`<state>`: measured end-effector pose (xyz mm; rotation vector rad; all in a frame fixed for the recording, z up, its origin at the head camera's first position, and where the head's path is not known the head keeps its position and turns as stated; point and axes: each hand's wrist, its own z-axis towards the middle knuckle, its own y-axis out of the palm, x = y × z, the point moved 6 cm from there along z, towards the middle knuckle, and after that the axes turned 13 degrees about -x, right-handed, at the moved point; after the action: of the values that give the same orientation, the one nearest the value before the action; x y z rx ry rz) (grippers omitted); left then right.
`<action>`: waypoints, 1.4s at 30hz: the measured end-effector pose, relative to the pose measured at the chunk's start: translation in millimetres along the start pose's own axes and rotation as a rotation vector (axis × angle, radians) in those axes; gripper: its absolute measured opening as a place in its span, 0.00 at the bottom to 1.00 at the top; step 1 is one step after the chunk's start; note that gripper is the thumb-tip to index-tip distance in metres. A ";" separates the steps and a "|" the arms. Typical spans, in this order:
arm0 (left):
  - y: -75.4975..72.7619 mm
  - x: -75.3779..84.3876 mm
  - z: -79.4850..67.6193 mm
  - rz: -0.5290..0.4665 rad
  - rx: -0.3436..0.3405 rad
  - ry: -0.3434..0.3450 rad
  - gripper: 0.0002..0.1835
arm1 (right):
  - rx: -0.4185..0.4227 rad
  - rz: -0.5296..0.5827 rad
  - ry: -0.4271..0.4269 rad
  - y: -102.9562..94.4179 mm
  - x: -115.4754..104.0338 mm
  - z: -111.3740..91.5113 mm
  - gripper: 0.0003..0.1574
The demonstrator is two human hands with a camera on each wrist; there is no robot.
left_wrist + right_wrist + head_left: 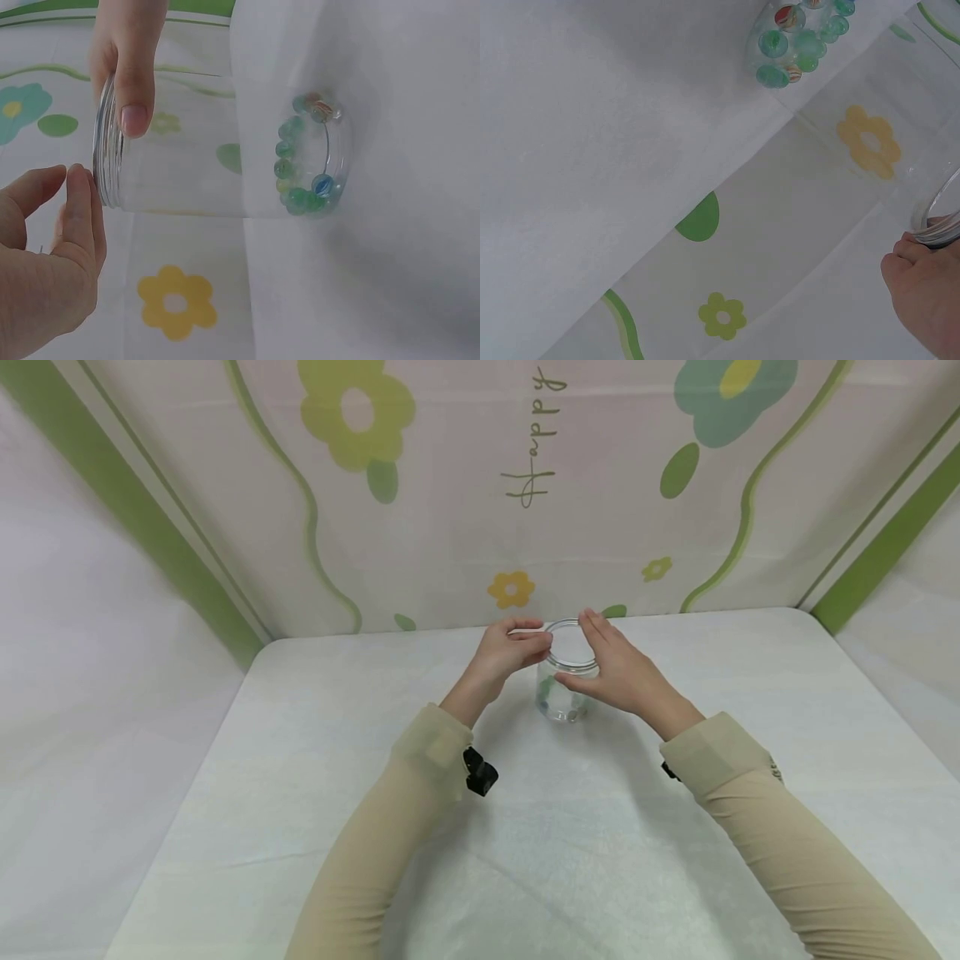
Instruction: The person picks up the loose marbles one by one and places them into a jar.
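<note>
A clear glass jar (pixel 564 693) with a ridged rim stands upright on the white cloth near the back edge of the table. Green and blue marbles (pixel 297 199) lie round its bottom; some with red swirls show as marbles (pixel 790 18) in the right wrist view. My right hand (pixel 621 670) grips the jar's top from the right, thumb across the near side and fingers over the far rim. From the left, my left hand (pixel 504 653) reaches the rim with its fingertips, fingers loosely extended. In the left wrist view, the left fingertips (pixel 79 180) are right at the rim.
A printed backdrop with flowers (pixel 512 589) and green stems rises just behind the table's back edge. White cloth (pixel 300 760) covers the table, and white fabric walls (pixel 82 693) stand at both sides. A black wrist mount (pixel 480 772) sits by my left cuff.
</note>
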<state>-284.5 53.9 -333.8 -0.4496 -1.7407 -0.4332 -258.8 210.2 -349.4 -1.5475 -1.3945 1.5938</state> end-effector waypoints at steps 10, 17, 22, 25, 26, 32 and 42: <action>-20.3 -11.2 -3.8 -0.008 0.047 -0.030 0.23 | 0.006 -0.008 0.005 -0.6 -0.4 0.5 0.63; -39.4 -24.1 -10.2 -0.014 0.041 -0.079 0.23 | 0.008 -0.012 0.006 -0.8 0.1 -1.1 0.62; -55.1 -34.1 -17.3 -0.007 0.010 -0.115 0.24 | 0.016 -0.014 0.000 -0.8 0.1 -1.1 0.62; -65.8 -41.3 -22.1 -0.001 -0.001 -0.137 0.26 | 0.018 -0.017 -0.008 -0.7 -0.9 -1.4 0.62; -69.6 -44.1 -23.7 0.000 -0.003 -0.146 0.26 | 0.018 -0.019 -0.010 -0.6 -1.3 -1.5 0.62; -91.0 -59.8 -32.5 0.048 -0.011 -0.190 0.27 | 0.005 -0.019 -0.007 -0.4 -3.0 -2.2 0.62; -116.0 -76.2 -49.0 0.149 -0.010 -0.211 0.26 | 0.015 -0.028 -0.004 -0.7 -2.7 -1.0 0.62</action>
<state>-288.5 -75.5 -403.8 -0.6469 -1.8928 -0.2955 -257.5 208.5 -347.5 -1.5102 -1.3968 1.5879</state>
